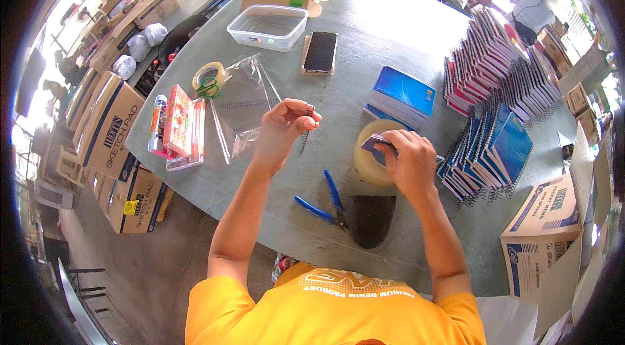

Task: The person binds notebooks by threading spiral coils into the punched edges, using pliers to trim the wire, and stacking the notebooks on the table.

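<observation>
Two bare hands are held above a grey table [303,179], with blue-handled pliers [338,218] and a black rounded piece [371,222] lying nearer the body than either. In the right hand [411,159] a small pad [375,143] is gripped between bent fingers and thumb, over a wide roll of clear tape [371,169]. The left hand [286,127] is raised, its thumb and forefinger drawn nearly together and its other fingers curled. Spiral notebooks with blue covers [485,153] are lined up to the right of the right hand, and a blue stack [403,94] is set just beyond it. Clear plastic film [250,81] is spread left of the left hand; past both hands are placed a phone [320,52] and a clear container [267,29]. Cartons [112,127] are piled on the floor at far left. Much of the pad is covered by the fingers; a thin dark coil [304,143] is seen below the left fingertips, but whether it is held cannot be told. The far room is washed out by glare. On the pad, a dark cover and pale page edges are shown.
</observation>
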The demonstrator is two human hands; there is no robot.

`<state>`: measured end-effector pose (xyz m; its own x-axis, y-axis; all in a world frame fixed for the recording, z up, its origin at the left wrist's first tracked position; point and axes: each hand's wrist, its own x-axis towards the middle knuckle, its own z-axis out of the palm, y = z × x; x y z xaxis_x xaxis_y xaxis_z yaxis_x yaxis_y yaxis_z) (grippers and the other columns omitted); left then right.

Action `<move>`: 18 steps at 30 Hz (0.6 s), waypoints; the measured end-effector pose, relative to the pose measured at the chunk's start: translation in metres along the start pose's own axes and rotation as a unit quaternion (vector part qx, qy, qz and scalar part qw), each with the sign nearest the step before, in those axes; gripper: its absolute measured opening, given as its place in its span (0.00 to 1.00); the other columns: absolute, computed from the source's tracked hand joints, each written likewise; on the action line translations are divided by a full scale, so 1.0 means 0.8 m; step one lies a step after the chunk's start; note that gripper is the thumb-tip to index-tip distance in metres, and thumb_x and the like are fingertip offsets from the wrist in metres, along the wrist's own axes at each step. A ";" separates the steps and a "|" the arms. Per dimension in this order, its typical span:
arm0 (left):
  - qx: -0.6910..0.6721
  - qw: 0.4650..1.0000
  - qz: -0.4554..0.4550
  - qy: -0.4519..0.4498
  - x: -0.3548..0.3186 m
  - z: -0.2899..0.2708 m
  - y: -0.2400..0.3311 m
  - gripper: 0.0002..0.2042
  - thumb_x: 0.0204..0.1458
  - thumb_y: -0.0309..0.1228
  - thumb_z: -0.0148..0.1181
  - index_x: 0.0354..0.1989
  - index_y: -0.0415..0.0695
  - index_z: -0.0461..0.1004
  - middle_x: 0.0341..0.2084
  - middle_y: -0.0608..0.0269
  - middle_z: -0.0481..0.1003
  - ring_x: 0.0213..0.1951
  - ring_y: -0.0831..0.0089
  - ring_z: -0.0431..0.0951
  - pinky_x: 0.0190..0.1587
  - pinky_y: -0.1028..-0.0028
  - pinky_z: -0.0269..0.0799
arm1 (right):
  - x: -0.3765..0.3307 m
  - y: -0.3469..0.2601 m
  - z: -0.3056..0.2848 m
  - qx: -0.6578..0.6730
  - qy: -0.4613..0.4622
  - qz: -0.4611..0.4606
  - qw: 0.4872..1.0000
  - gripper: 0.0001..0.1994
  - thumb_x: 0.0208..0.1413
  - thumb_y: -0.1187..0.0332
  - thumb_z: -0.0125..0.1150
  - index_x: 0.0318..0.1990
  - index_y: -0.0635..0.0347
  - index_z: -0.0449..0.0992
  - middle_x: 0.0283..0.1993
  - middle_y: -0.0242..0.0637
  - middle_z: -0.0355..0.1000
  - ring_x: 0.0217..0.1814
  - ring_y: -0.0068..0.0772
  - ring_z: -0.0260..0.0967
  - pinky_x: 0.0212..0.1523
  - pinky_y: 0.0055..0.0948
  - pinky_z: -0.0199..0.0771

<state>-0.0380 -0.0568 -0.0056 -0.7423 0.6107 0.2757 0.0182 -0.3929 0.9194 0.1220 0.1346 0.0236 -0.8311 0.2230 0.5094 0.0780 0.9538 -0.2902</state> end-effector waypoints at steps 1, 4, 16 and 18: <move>0.000 1.000 -0.003 -0.004 0.000 0.002 -0.002 0.13 0.52 0.32 0.61 0.43 0.40 0.72 0.31 0.62 0.76 0.34 0.74 0.74 0.41 0.75 0.70 | -0.001 -0.002 0.003 -0.014 -0.008 0.008 1.000 0.10 0.43 0.63 0.65 0.32 0.54 0.74 0.31 0.32 0.74 0.35 0.36 0.70 0.35 0.35 0.65; 0.000 1.000 -0.018 -0.025 0.005 0.012 -0.003 0.12 0.52 0.30 0.61 0.43 0.39 0.72 0.30 0.63 0.75 0.33 0.75 0.74 0.41 0.76 0.70 | 0.000 0.003 0.013 -0.044 -0.005 0.020 0.999 0.10 0.44 0.62 0.65 0.30 0.55 0.74 0.30 0.32 0.73 0.33 0.36 0.70 0.34 0.36 0.65; 0.321 0.942 0.022 -0.095 -0.009 0.084 -0.001 0.07 0.49 0.25 0.62 0.37 0.39 0.77 0.28 0.62 0.77 0.29 0.82 0.75 0.33 0.80 0.71 | 0.003 0.000 0.023 -0.055 0.029 0.019 0.998 0.14 0.42 0.52 0.66 0.25 0.52 0.75 0.25 0.31 0.74 0.28 0.33 0.71 0.30 0.34 0.63; 0.361 0.929 0.030 -0.073 -0.009 0.091 0.000 0.06 0.51 0.28 0.61 0.35 0.39 0.77 0.25 0.61 0.77 0.27 0.82 0.75 0.30 0.80 0.70 | 0.003 0.001 0.022 -0.047 0.026 0.014 0.998 0.14 0.42 0.53 0.66 0.26 0.52 0.76 0.26 0.30 0.74 0.29 0.33 0.71 0.30 0.34 0.63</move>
<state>0.0161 -0.0116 0.0126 -0.6269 0.7107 0.3192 0.5402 0.1014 0.8354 0.1106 0.1324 0.0100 -0.7977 0.2587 0.5447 0.1552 0.9609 -0.2292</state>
